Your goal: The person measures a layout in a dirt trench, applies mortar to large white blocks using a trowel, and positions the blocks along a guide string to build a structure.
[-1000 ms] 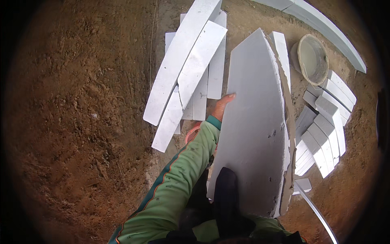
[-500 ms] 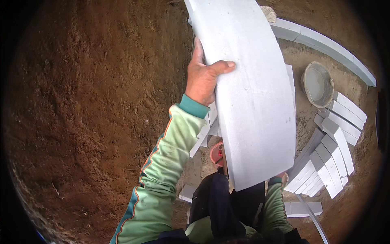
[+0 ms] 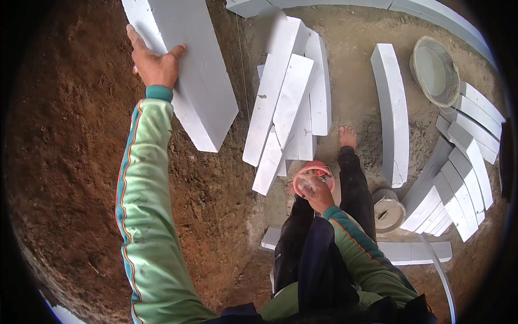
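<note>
L hand (image 3: 159, 63) on white block (image 3: 199, 75), R hand (image 3: 317, 190) over pink bucket (image 3: 310, 163).
L: part-open, thumb on face, fingers round far edge; blk upper L over bare soil, L of stack (image 3: 275, 102). R: fingers part-curled, can't tell if holding anything. Pink bkt: red item (image 3: 322, 173), partly hidden. Big bkt (image 3: 415, 60) upper R: grey liquid (image 3: 434, 70). Small tub (image 3: 402, 214): grey contents, dark bit.

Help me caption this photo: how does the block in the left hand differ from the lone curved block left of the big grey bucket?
The held block has the left hand on its edge; no hand touches the lone block. The held block slants out past the picture's top; the lone block shows whole, bowing right. The held block looks wider in view, the lone block slimmer. Both are long and pale.
</note>
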Tool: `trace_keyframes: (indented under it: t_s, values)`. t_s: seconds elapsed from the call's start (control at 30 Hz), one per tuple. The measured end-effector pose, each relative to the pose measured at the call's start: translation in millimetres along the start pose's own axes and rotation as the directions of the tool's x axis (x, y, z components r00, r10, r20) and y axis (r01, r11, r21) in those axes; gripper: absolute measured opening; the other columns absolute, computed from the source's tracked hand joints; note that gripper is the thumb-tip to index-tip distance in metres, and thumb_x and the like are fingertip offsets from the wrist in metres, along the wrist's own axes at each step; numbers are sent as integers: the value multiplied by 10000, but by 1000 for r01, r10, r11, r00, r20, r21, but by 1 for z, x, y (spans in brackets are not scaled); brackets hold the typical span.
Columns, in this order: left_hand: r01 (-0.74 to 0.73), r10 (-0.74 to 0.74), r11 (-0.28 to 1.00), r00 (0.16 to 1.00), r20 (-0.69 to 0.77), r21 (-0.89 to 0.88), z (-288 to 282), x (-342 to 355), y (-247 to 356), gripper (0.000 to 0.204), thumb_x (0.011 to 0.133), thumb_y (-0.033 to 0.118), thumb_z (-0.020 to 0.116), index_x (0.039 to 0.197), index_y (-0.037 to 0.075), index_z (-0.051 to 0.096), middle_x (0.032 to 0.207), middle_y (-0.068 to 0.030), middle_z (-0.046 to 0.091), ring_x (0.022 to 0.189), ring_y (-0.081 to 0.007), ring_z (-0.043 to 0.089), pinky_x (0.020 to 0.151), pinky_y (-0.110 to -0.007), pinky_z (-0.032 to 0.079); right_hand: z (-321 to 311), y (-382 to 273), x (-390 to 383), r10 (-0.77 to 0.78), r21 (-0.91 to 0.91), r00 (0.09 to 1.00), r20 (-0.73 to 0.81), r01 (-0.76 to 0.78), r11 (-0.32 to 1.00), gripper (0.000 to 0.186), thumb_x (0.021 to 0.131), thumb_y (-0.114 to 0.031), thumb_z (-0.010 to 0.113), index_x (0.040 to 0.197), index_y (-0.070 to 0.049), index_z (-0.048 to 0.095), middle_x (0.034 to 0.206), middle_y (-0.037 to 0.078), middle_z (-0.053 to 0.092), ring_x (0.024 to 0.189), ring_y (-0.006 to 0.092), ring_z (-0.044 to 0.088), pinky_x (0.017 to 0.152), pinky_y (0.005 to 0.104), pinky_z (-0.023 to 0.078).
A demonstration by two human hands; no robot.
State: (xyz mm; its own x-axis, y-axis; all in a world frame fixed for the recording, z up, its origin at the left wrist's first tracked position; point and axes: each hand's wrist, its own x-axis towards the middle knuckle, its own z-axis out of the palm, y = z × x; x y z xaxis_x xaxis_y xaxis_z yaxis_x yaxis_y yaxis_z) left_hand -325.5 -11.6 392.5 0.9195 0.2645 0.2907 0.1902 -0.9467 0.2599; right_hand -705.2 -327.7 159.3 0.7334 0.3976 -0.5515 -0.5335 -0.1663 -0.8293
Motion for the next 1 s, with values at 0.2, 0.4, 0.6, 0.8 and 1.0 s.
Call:
trace_keyframes:
  t_s: [0.2, 0.4, 0.6, 0.8, 1.0]
  values:
    - [41, -57, 985, 994, 92, 167, 60, -3, -51, 1236, 692, 203, 900, 1634, 170, 101, 1389, -267, 501, 1267, -405, 541, 1072, -471, 457, 10, 36, -20, 146, -461, 970, 197, -40, 886, 293, 930, -337, 648, 1109, -105, 649, 997, 127, 720, 944, 353, 690, 818, 483, 542]
    - [86, -116, 972, 985, 129, 218, 127, -29, -92, 1242, 706, 219, 890, 1636, 196, 68, 1393, -239, 494, 1204, -401, 581, 1031, -475, 480, 5, 50, -12, 245, -482, 930, 273, -89, 871, 461, 957, -391, 637, 1273, -55, 619, 1156, 149, 709, 1064, 326, 682, 902, 444, 527]
    - [205, -247, 938, 961, 125, 278, 153, -50, -103, 1256, 704, 247, 890, 1633, 172, 49, 1412, -257, 496, 1278, -414, 536, 1081, -485, 437, 10, 39, -3, 290, -473, 886, 363, -94, 876, 521, 964, -482, 610, 1287, -74, 615, 1160, 144, 702, 1030, 341, 687, 882, 452, 532]
    - [192, -226, 935, 971, 83, 299, 175, -63, -136, 1252, 698, 262, 890, 1636, 150, 68, 1439, -248, 501, 1288, -398, 544, 1089, -463, 441, 10, 40, 5, 296, -455, 854, 427, -80, 887, 545, 959, -489, 613, 1305, -68, 611, 1194, 143, 704, 1032, 322, 698, 901, 418, 536]
    - [114, -125, 965, 992, 32, 236, 185, -67, -141, 1252, 673, 157, 859, 1643, 175, 67, 1251, -245, 555, 1150, -452, 549, 1020, -507, 426, 9, 24, 14, 372, -477, 812, 450, -133, 869, 552, 950, -487, 623, 1301, -61, 616, 1210, 140, 698, 1027, 302, 701, 908, 409, 534]
